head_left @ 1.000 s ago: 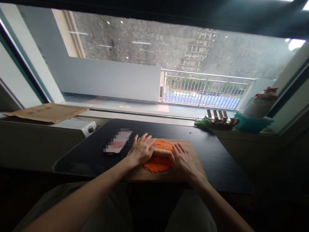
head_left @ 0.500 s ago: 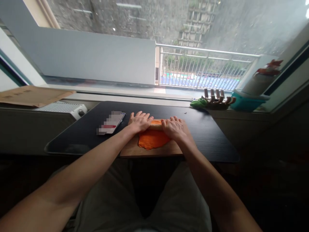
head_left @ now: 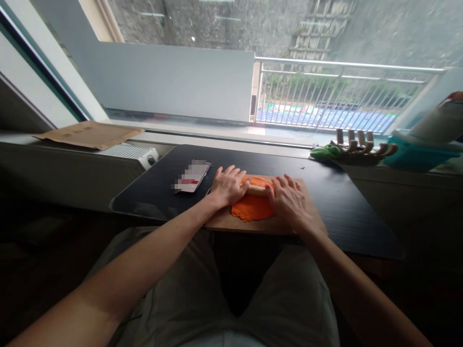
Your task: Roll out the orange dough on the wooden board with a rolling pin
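Observation:
A wooden rolling pin [head_left: 257, 191] lies across a flat, ragged-edged sheet of orange dough [head_left: 252, 209], or something like modelling clay. Under the sheet is a wooden board [head_left: 231, 222]. My left hand [head_left: 228, 186] rests on the pin's left end, fingers stretched forward and apart. At the right end, my right hand [head_left: 289, 196] presses down with its fingers spread and its thumb near the dough. Both palms hide the pin's ends, leaving only its middle showing. Orange dough shows on the far and near sides of the pin.
The board sits at the near edge of a black table [head_left: 354, 212]. A phone [head_left: 193, 177] with a blurred screen lies left of my hands. Beyond are a brown envelope [head_left: 90, 135], a white heater [head_left: 132, 153], a green cloth [head_left: 325, 152], a brown rack [head_left: 358, 144] and a teal container [head_left: 415, 153].
The view has turned, so everything sits farther right in the picture. The rolling pin has come slightly toward me under both hands, showing more dough on its far side.

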`<state>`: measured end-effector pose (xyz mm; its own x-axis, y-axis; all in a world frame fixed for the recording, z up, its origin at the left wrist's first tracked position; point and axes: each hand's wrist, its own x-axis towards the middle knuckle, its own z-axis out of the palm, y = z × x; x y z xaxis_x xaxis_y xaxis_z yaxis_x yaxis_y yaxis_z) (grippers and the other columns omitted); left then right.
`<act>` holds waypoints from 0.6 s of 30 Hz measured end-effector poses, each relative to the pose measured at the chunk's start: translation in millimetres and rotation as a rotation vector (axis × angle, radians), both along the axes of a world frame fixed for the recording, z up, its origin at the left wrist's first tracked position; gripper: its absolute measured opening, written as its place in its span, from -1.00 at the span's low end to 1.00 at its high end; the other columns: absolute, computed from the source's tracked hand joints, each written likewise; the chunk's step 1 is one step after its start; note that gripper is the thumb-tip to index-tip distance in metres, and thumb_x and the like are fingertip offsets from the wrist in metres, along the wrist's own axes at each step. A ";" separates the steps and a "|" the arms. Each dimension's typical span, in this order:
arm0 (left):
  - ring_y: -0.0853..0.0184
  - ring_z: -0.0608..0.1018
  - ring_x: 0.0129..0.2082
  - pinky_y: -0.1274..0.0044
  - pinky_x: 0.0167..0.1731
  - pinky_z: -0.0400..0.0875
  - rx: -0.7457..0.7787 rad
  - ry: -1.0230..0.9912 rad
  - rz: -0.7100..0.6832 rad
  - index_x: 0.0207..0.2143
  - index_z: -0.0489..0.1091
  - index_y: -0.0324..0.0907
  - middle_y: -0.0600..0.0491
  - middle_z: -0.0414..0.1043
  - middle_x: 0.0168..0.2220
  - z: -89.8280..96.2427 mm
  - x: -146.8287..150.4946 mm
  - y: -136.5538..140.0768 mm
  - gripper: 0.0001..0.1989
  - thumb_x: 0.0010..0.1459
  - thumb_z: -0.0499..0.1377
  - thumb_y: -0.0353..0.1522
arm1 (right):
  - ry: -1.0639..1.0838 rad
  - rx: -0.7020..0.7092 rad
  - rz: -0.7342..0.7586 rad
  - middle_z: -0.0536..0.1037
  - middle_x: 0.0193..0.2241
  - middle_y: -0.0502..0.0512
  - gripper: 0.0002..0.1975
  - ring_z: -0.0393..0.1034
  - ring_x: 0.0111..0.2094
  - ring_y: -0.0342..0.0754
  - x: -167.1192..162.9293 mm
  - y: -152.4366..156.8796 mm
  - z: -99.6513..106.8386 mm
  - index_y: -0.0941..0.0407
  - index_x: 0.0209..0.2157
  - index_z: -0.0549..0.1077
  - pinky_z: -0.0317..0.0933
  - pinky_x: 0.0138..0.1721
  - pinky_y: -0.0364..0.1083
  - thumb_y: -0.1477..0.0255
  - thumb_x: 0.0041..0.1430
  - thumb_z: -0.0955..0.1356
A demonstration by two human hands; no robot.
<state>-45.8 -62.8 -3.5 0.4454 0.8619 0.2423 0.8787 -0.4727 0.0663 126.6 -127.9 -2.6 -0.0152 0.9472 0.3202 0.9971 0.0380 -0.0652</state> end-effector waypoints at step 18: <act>0.19 0.08 0.27 0.17 0.23 -0.11 -0.029 -0.073 0.026 0.14 0.19 -0.19 -0.05 0.23 0.19 -6.4 -38.2 -31.1 -0.53 0.30 -0.20 -0.21 | 0.135 -0.154 0.073 0.32 0.11 0.15 -0.53 0.05 0.17 0.09 -43.7 76.8 0.9 0.06 0.09 0.31 -0.05 0.11 0.11 0.18 0.30 0.07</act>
